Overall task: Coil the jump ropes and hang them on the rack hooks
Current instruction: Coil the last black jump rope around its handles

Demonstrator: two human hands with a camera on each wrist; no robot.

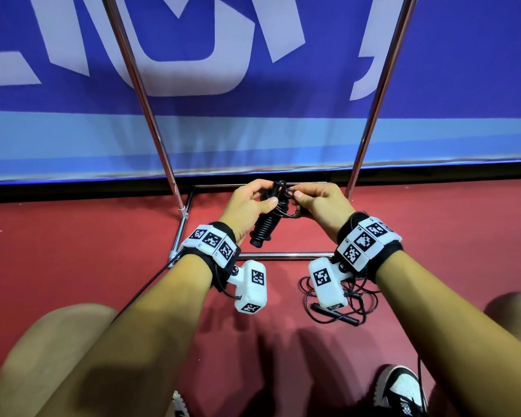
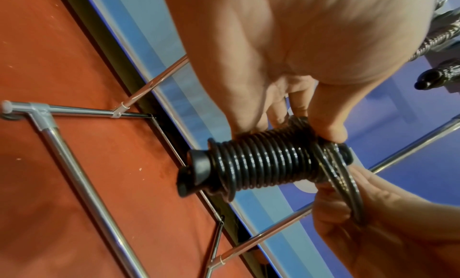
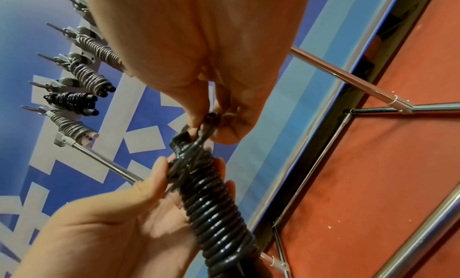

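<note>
A black jump rope (image 1: 266,219) is wound tightly round its two handles into a ribbed bundle (image 2: 261,168) (image 3: 214,209). My left hand (image 1: 250,203) grips the bundle's upper part, thumb across the coils. My right hand (image 1: 316,203) pinches a loose loop of the rope (image 2: 348,187) at the bundle's top end (image 3: 206,124). Both hands are low, just above the rack's base frame (image 1: 283,254). Several coiled ropes (image 3: 84,79) hang on the rack hooks, in the right wrist view.
A second black jump rope (image 1: 337,299) lies loose and tangled on the red floor under my right wrist. The rack's chrome uprights (image 1: 151,115) (image 1: 373,115) stand either side of my hands before a blue banner (image 1: 253,70). My knees and a shoe (image 1: 399,389) are below.
</note>
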